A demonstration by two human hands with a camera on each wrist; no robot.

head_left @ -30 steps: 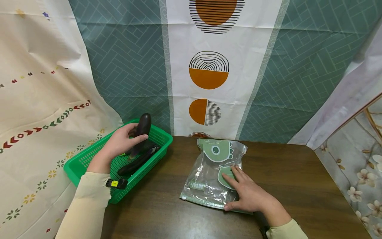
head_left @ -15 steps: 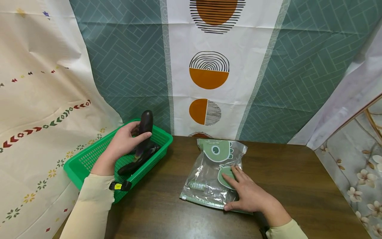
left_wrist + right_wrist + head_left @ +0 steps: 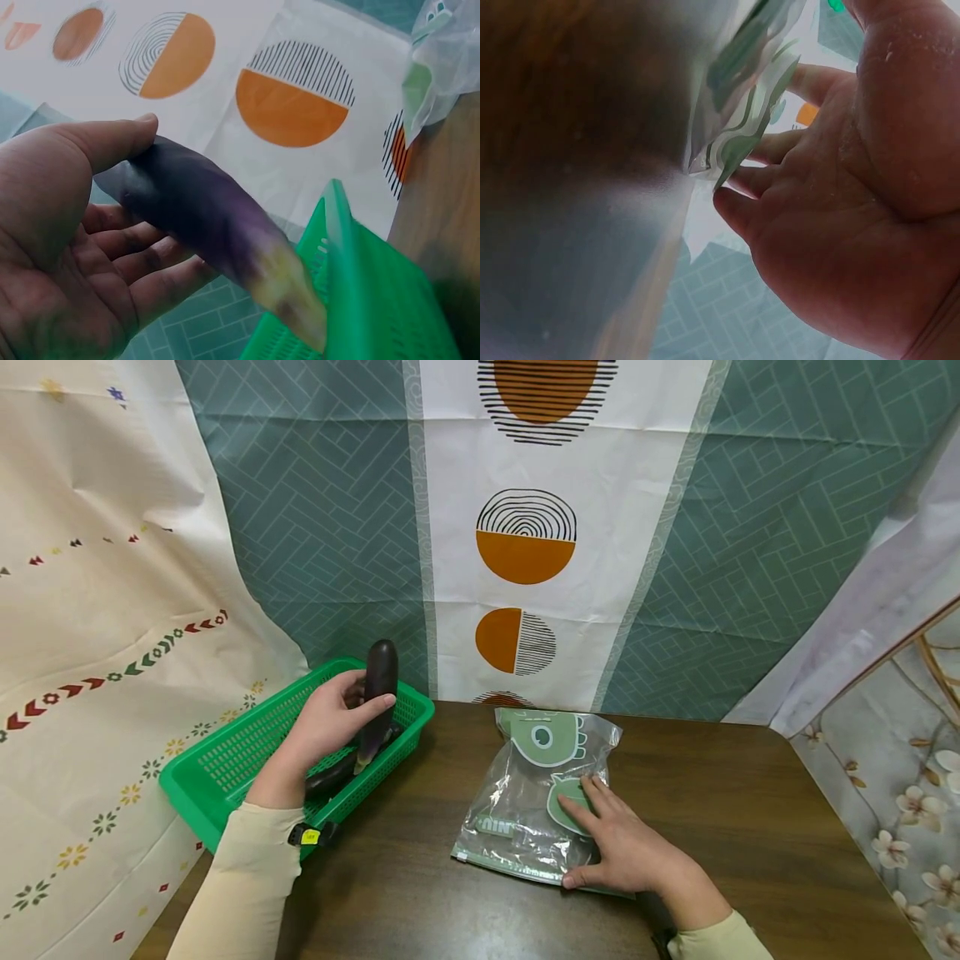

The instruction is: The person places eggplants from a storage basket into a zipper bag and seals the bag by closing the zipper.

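Between thumb and fingers of the left hand [image 3: 322,727], pinched: 1 long dark-purple eggplant [image 3: 380,681], pale end down. Beneath that hand: 1 rectangular green perforated-plastic basket [image 3: 225,756], 1 other dark eggplant [image 3: 330,777] inside. Under the right hand [image 3: 626,843], fingers extended, thumb apart: 1 clear plastic zip bag [image 3: 517,793] with green prints, on brown wooden table [image 3: 705,793].

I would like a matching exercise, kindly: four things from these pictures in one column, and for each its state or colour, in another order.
Column one:
1. Left hand
2. Basket
3. Plastic bag
4. Right hand

Column two:
A. Transparent, with green prints
B. Holds an eggplant
C. Rests on the bag
D. Green, with perforated walls

Pairs: 1-B, 2-D, 3-A, 4-C
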